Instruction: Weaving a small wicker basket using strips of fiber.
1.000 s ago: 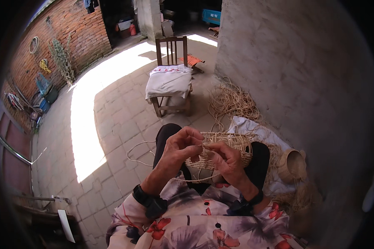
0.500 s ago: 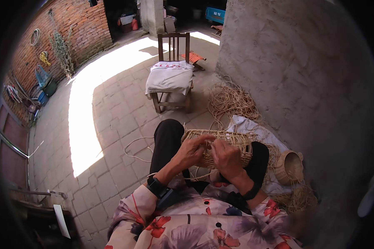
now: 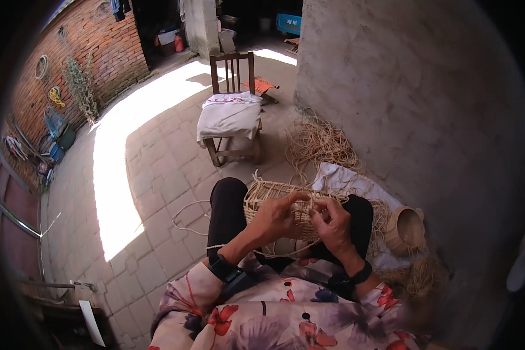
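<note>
A half-woven straw basket [image 3: 263, 197] rests on my lap, over black trousers. My left hand [image 3: 275, 217] grips its near rim with the fingers curled on the weave. My right hand [image 3: 332, 223] pinches a pale straw strand [image 3: 188, 209] at the rim, right beside the left hand. The strand loops out over the paved floor to my left. Both wrists wear dark bands, and floral sleeves cover my forearms.
A wooden chair [image 3: 232, 122] draped with a white cloth stands ahead. A heap of loose straw [image 3: 321, 143] lies by the grey wall, with a white cloth [image 3: 344, 178] and a small finished basket [image 3: 403, 228] at my right. A brick wall [image 3: 81, 52] runs along the left.
My hands have dropped from a raised pull of the strand to the basket's rim and now work close together. The view has tilted slightly, so the chair sits lower in the picture.
</note>
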The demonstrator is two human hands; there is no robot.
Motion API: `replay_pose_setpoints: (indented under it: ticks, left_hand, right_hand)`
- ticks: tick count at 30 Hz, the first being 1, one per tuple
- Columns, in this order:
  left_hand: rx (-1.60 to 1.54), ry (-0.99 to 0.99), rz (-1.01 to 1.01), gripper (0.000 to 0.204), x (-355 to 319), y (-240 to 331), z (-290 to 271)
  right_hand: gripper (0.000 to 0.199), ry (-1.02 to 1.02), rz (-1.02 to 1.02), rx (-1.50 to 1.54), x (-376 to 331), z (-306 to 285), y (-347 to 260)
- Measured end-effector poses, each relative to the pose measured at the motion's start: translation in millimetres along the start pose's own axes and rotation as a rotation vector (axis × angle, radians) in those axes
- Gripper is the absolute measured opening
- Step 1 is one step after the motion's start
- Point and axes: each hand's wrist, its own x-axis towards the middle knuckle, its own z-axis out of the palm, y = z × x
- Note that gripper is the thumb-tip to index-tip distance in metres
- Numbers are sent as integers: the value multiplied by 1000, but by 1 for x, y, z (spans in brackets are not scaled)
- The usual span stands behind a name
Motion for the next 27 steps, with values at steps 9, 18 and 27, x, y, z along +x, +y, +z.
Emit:
replay_pose_setpoints:
  ticks: [9, 18, 27]
  left_hand:
    - [305, 330, -131, 25, -50, -36, -66]
    - [-843, 277, -60, 20, -65, 39, -130]
    - [-894, 273, 28, 16, -50, 30, -78]
  right_hand:
    - [15, 147, 182, 300, 12, -27, 16]
    - [45, -290, -187, 494, 41, 20, -83]
    - [19, -58, -338, 169, 29, 1, -92]
